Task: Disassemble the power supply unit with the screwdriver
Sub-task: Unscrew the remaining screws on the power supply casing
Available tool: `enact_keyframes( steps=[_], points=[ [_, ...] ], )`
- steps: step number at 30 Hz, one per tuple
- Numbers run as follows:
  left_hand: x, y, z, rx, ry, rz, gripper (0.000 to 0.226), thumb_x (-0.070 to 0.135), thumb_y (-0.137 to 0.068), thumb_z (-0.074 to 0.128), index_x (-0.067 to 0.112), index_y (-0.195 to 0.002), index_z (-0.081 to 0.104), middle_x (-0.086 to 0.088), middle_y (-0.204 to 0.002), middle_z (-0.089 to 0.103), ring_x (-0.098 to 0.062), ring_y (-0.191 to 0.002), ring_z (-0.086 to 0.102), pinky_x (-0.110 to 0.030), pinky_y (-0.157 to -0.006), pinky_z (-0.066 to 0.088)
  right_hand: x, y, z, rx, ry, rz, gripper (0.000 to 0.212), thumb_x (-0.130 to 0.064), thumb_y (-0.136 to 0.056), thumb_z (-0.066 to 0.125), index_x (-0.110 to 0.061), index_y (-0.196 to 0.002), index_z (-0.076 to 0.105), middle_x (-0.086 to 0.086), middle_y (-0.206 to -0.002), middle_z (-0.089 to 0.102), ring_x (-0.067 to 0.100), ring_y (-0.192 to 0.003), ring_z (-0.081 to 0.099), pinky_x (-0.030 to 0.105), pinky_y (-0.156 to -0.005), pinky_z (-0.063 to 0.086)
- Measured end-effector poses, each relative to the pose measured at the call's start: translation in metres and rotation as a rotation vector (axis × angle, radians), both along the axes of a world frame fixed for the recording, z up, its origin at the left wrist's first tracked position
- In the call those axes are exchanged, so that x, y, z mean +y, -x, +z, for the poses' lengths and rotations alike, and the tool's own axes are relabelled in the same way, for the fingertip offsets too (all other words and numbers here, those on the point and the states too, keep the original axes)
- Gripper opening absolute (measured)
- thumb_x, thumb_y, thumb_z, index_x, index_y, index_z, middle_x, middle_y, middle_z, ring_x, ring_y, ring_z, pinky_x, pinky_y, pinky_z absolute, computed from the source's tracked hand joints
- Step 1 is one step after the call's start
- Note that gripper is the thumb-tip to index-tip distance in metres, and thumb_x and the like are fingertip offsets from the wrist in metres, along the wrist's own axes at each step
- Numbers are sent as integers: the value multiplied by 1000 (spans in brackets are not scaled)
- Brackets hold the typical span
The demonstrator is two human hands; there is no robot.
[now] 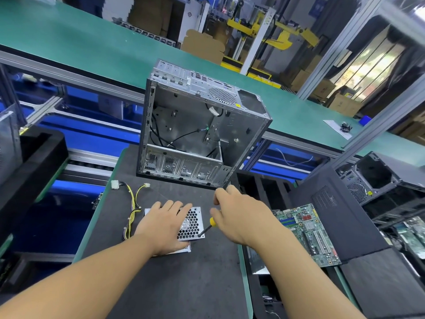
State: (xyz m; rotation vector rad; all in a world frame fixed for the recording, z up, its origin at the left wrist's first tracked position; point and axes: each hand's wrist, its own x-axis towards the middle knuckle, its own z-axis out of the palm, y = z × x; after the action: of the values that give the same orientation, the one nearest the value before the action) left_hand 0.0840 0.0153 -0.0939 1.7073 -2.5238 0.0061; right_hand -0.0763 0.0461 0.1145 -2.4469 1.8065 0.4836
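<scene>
I see the left hand [161, 224] lying flat on the small silver metal power supply unit with a honeycomb grille [192, 223]. Its fingers are straight and spread out, pointing to 1 o'clock, and they press down on the box. The arm comes in from 7 o'clock.

The right hand [236, 215] has its fingers curled round the yellow-handled screwdriver with a thin dark shaft [208, 226]. The shaft slants down toward 7 o'clock. Its tip sits on the near right corner of the grille. The right arm comes in from 5 o'clock. The two hands are close, but they do not touch.

The power supply unit sits on the dark grey work mat [172, 284], a bit below the middle of my view. A bunch of yellow and black wires with white plugs [132, 210] runs out from it toward 10 o'clock.

At 12 o'clock from the unit stands a big open silver computer case [202, 134]. Inside it I see only a few loose black wires. At 3 o'clock lies a green circuit board [308, 231], next to a closed black computer case [333, 215]. A long green belt [80, 42] runs behind it all.
</scene>
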Motion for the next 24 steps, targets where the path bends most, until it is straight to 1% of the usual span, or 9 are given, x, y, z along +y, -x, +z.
enact_keyframes(
  steps=[2, 3, 5, 8, 10, 13, 18, 20, 24],
  points=[
    [0, 0, 2, 24, 8, -14, 107, 86, -70, 29, 21, -155, 20, 1, -145, 40, -23, -123, 44, -42, -96, 36, 0, 1, -2, 34, 99, 20, 21, -39, -103, 36, -19, -107, 41, 1, -107, 53, 29, -77, 49, 36, -65, 38],
    [0, -1, 4, 52, 11, -36, 107, 86, -70, 32, 23, -156, 20, 2, -148, 38, -22, -125, 43, -42, -98, 35, 0, 1, -3, 18, 114, 35, 17, -35, -103, 39, -19, -106, 41, 1, -106, 54, 27, -76, 48, 36, -64, 38],
    [1, -2, 9, 121, 41, -108, 100, 85, -69, 38, 31, -153, 28, 4, -150, 35, -20, -129, 42, -41, -103, 34, 0, 3, -5, -37, 77, 59, 16, -24, -99, 48, -18, -114, 46, 2, -113, 50, 25, -86, 46, 38, -68, 43],
    [4, -4, 17, 252, 79, -194, 65, 78, -73, 50, 44, -128, 55, 10, -140, 45, -14, -127, 43, -40, -104, 34, -1, 5, -2, -187, -16, 50, 27, -12, -93, 50, -20, -119, 48, 1, -120, 42, 24, -101, 40, 39, -82, 45],
    [5, -1, 19, 368, 29, -170, 43, 70, -77, 57, 45, -111, 66, 17, -126, 49, -8, -122, 43, -36, -104, 29, -1, 5, 1, -243, -37, 36, 28, -10, -92, 49, -20, -118, 48, 2, -120, 42, 24, -105, 39, 36, -83, 42],
    [6, 11, 21, 512, -48, -92, 23, 57, -79, 65, 46, -98, 72, 24, -110, 49, 0, -115, 39, -34, -103, 23, -1, 7, 5, -256, -34, 25, 28, -8, -92, 47, -18, -118, 48, 3, -120, 43, 25, -107, 40, 33, -79, 37],
    [6, 20, 18, 592, -98, -38, 13, 52, -76, 73, 44, -85, 75, 30, -94, 49, 7, -107, 35, -26, -95, 16, 0, 11, 11, -308, -11, 17, 29, -4, -92, 44, -19, -116, 47, 1, -118, 42, 23, -103, 39, 34, -78, 39],
    [6, 22, 18, 589, -98, -18, 12, 53, -75, 74, 43, -80, 74, 31, -91, 51, 7, -105, 35, -26, -91, 15, 1, 12, 13, -324, -3, 22, 29, -4, -92, 43, -21, -115, 46, 0, -116, 42, 22, -102, 38, 34, -76, 38],
    [7, 26, 21, 549, -77, -1, 16, 56, -72, 70, 40, -76, 71, 31, -90, 55, 3, -104, 36, -29, -87, 16, 3, 15, 15, -341, -2, 19, 28, -4, -92, 44, -21, -115, 46, 0, -115, 41, 22, -101, 39, 36, -79, 42]
  ],
)
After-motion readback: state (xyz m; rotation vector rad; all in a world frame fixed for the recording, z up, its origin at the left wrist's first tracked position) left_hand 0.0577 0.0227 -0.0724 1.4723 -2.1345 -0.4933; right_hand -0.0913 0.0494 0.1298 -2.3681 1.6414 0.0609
